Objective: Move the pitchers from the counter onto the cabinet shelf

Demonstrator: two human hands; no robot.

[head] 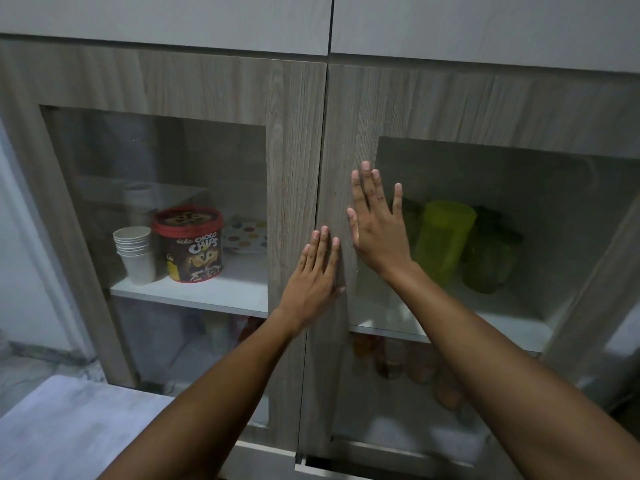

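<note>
Both wood-framed glass cabinet doors are closed. My left hand (317, 271) lies flat against the inner frame of the left door (294, 188), fingers spread. My right hand (375, 223) presses flat on the inner frame of the right door (341, 140). Behind the right glass, a yellow-green pitcher (445, 237) stands on the white shelf (450, 327), with a darker green pitcher (491, 258) to its right. Neither hand holds anything.
Behind the left glass stand a stack of white paper cups (135, 254), a red-lidded Choco Chips tub (190, 244) and a dotted box (247, 233). Jars show dimly on the lower right shelf (408, 362). A pale counter (69, 431) lies at the lower left.
</note>
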